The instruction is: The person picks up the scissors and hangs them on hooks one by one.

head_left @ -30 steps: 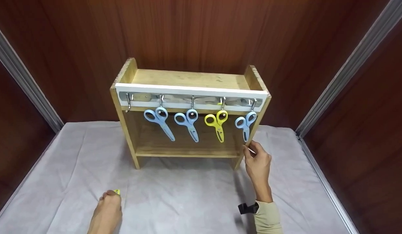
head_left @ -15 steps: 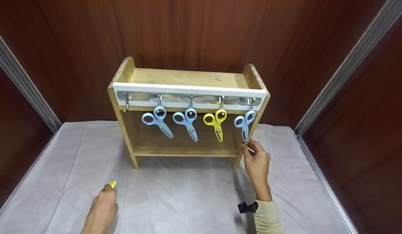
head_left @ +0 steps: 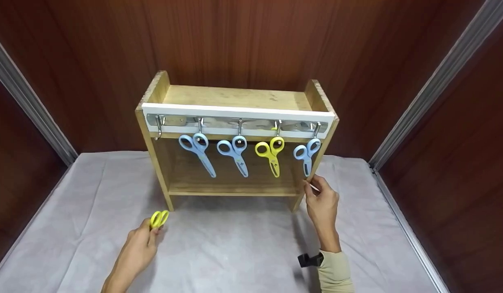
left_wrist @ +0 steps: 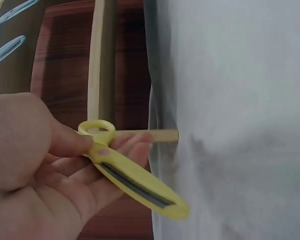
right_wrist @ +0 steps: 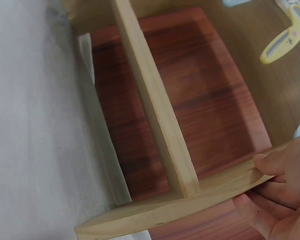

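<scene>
My left hand pinches a pair of yellow scissors between thumb and fingers. In the head view its two finger loops point up toward the shelf's left leg; the left wrist view shows the closed blades lying along the fingers. My right hand grips the right side panel of a wooden shelf, thumb on one face and fingers on the other. Along the shelf's top front runs a white hook rail. From it hang blue scissors, more blue scissors, yellow scissors and small blue scissors.
The leftmost metal hook bears nothing. A lower crossbar joins the shelf's sides. Grey cloth covers the table. Dark red wooden panels stand behind and on both sides, with metal strips at the corners.
My left hand has moved up toward the shelf and turned, bringing the yellow scissors' loops into view. The leftmost hanging scissors swing slightly. My right hand stays on the side panel.
</scene>
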A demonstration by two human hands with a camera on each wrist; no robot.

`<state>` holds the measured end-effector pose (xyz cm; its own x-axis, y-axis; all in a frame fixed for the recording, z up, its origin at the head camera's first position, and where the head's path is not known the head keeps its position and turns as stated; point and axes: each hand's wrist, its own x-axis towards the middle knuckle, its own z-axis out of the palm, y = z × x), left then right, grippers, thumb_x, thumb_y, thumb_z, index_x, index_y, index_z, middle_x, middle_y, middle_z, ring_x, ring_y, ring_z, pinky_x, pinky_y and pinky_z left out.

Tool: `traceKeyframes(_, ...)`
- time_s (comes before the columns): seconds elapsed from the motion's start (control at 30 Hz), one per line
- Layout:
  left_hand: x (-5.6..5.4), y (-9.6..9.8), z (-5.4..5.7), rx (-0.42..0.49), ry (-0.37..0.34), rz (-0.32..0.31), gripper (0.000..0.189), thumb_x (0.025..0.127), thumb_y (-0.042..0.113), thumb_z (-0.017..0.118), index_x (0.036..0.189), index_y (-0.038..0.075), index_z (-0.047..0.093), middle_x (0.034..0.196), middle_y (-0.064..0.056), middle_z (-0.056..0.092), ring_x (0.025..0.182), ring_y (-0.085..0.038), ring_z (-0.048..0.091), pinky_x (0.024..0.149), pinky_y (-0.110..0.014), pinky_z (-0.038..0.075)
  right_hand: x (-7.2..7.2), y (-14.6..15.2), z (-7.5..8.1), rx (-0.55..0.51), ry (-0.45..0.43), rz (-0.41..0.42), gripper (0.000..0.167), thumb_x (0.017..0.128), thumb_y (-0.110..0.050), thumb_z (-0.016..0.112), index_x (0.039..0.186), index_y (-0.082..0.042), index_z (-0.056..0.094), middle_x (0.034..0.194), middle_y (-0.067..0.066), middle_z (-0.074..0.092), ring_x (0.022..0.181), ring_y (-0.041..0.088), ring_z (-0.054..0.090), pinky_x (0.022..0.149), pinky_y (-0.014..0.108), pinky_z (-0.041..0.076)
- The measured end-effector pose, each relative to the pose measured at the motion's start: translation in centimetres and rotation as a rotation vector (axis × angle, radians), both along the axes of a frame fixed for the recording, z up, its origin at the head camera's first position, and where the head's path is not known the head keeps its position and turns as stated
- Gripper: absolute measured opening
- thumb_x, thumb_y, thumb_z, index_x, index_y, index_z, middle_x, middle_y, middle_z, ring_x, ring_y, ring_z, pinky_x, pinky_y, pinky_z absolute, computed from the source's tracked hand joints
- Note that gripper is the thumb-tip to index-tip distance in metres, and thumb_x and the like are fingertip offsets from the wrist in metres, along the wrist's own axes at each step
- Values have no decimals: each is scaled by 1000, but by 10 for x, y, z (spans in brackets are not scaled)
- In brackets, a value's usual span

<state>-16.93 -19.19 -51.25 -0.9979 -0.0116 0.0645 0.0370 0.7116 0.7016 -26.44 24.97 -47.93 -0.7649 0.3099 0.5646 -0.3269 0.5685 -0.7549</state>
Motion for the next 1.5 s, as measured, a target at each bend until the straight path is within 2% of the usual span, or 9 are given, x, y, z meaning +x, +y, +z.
traceKeyframes(0.1, -4, 4, 4, 68, 0, -6, 24, 106, -2, 50, 125, -9, 62, 109, -18, 77, 106, -34, 76, 93, -45, 63, 1, 0, 1, -5, -6, 1, 18, 94, -2, 76, 111, 4, 75, 106, 24, 80, 99, 35, 80, 86, 44, 65)
traceKeyframes(0.37, -8, 12, 14, 262, -31, -44, 33, 110, 5, 49, 139, -9, 56, 122, -21, 76, 113, -36, 76, 99, -39, 63, 1, 1, 1, -3, -7, 3, 19, 94, -2, 77, 112, 3, 75, 107, 24, 80, 98, 35, 80, 85, 38, 65)
traceKeyframes(0.63, -10, 18, 26, 400, -28, -15, 40, 111, 9, 49, 149, -5, 50, 127, -19, 76, 114, -25, 76, 99, -29, 61, 1, 1, 0, 0, -10, 7, 18, 94, -2, 77, 111, 3, 75, 106, 24, 80, 97, 35, 80, 85, 43, 65)
traceKeyframes(0.8, -11, 21, 37, 536, 8, -36, 40, 111, 4, 47, 150, -5, 48, 130, -24, 73, 112, -13, 76, 102, -28, 60, 0, 2, 0, 10, -15, -1, 17, 94, -3, 76, 111, 3, 75, 106, 23, 80, 96, 35, 80, 84, 44, 65)
traceKeyframes(0.9, -12, 23, 43, 618, 14, -56, 40, 111, 2, 46, 150, -5, 48, 133, -26, 70, 114, -11, 75, 104, -26, 58, 0, 2, 0, 14, -14, -4, 17, 95, -3, 76, 111, 3, 75, 106, 24, 80, 96, 36, 80, 84, 44, 66)
traceKeyframes(0.97, -12, 23, 47, 638, 26, -71, 40, 111, 2, 46, 150, -5, 48, 134, -27, 69, 116, -12, 75, 104, -25, 57, 0, 2, 0, 14, -12, -4, 17, 95, -3, 76, 111, 3, 75, 106, 24, 80, 96, 36, 80, 84, 44, 66)
traceKeyframes(1.17, -12, 27, 60, 634, 86, -100, 39, 112, 7, 47, 148, -5, 49, 131, -26, 71, 113, -7, 75, 102, -18, 57, 0, 2, 0, 9, -17, 0, 18, 94, -3, 76, 112, 3, 75, 106, 23, 80, 96, 35, 80, 83, 40, 66)
traceKeyframes(1.5, -17, 38, 78, 732, 232, -127, 36, 111, 6, 48, 143, -9, 52, 128, -29, 71, 114, -19, 77, 101, -30, 60, 3, 2, 2, -1, -27, 1, 18, 94, -4, 77, 110, 1, 76, 106, 21, 81, 95, 33, 81, 82, 39, 66)
